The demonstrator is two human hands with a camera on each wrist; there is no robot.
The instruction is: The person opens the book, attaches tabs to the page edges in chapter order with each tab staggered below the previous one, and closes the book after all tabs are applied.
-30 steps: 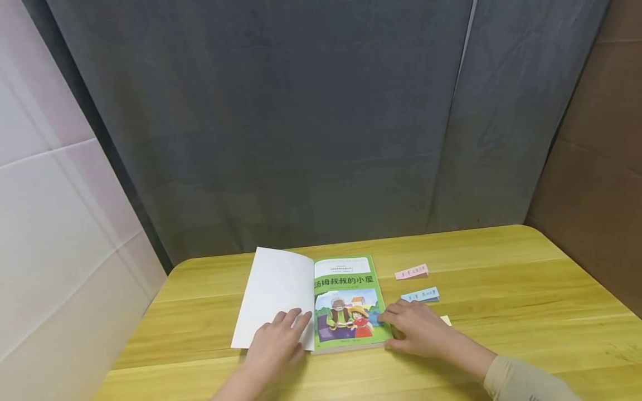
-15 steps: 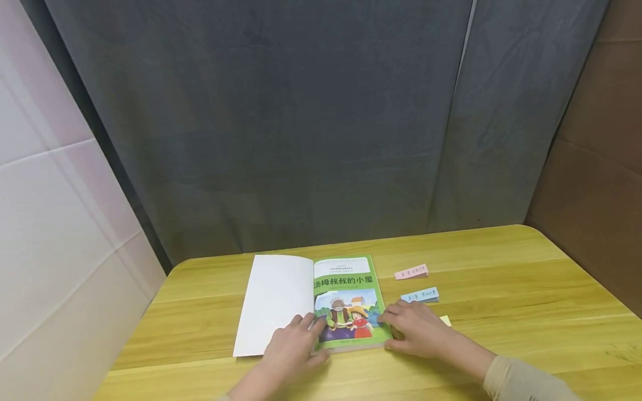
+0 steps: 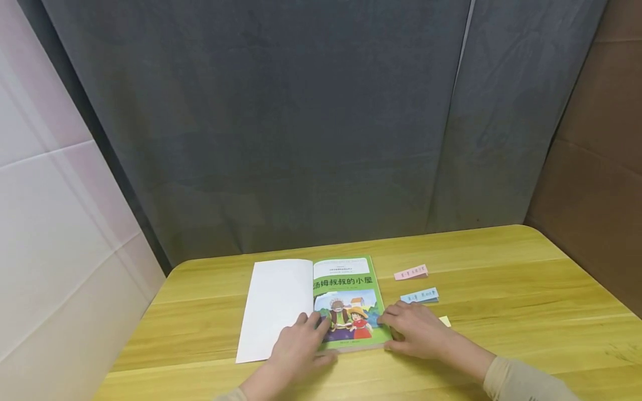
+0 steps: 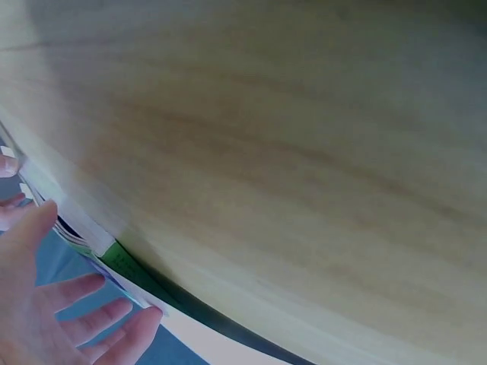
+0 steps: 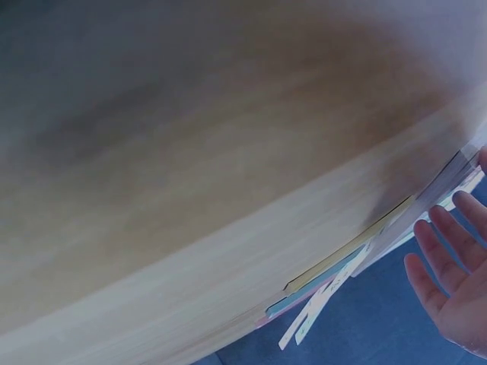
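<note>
The fingers (image 3: 307, 322) of the left hand (image 3: 296, 351) lie straight and slightly spread, pressing flat across the inner fold of an open book (image 3: 346, 303), where a blank white leaf (image 3: 276, 306) meets the colourful page. The right hand (image 3: 418, 331) rests at the book's right edge, its fingers loosely bent, fingertips touching the page edge and thumb along the near corner; I cannot tell whether they pinch a page or only steady it. In the right wrist view those fingers (image 5: 437, 255) look straight and apart. The book lies flat near the front middle of a pale wooden counter (image 3: 501, 312), its open page green with a cartoon picture of two figures beneath a line of large printed characters. It looks like a thin paperback: light, with soft pages that bend and crease easily and a glossy face that may slip under a fingertip. The safest hold seems to be a page's outer corner or edge, with the other hand pinning the fold. Just to the right of the book, well within reach, lie narrow paper strips: a pink strip (image 3: 411, 272) farthest back, a blue strip (image 3: 420, 296) nearer, and the tip of a yellow strip (image 3: 445, 321) showing beside the right hand. A beige sleeve (image 3: 521, 381) covers the right forearm. Behind the counter hangs a dark grey curtain (image 3: 301, 128), with a white panel to the left and a brown panel to the right.
</note>
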